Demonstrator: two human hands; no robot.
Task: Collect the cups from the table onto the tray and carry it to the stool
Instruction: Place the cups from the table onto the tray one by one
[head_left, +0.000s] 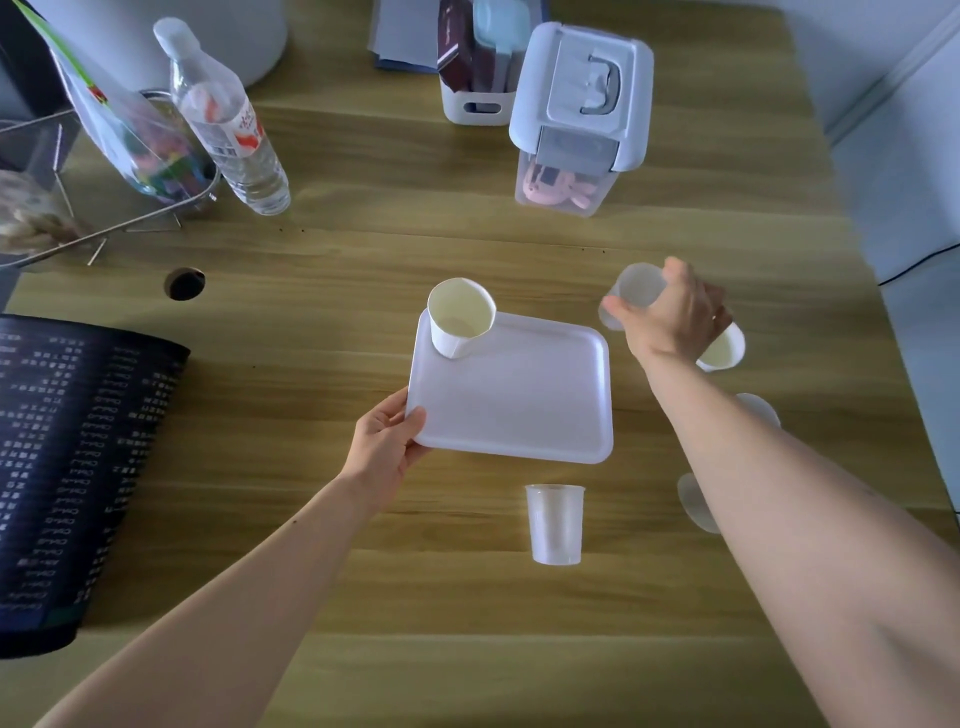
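I see the tray (511, 395) flat on the table (363, 519) with 1 paper cup (461, 317) standing in its far left corner. My left hand (387, 441) is pinched on the near left edge, probably steadying it. My right hand (670, 312) is wrapped around a clear cup (631, 291), tilted, just right of the tray. Another clear cup (555, 522) waits nearer me.
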